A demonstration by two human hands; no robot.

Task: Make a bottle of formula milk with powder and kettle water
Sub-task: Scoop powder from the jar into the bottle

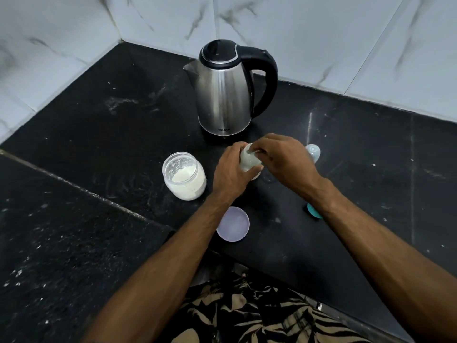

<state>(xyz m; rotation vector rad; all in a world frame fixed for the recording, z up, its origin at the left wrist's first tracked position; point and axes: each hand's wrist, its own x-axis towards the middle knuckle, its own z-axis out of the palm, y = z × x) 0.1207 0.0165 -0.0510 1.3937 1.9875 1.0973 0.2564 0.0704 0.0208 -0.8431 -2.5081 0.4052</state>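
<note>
While gripped round its body by the left hand (232,169), stands the baby bottle (248,160) just in front of the steel kettle (223,92), probably for steadiness. Above its mouth, the right hand (284,157), fingers curled; whether pinching something, cannot tell. Left of the kettle's front, open powder jar (184,175); nearer, its lid (233,224), set aside for access.

White bottle (248,160) upright before steel kettle (223,90); open powder jar (184,175) left.
</note>
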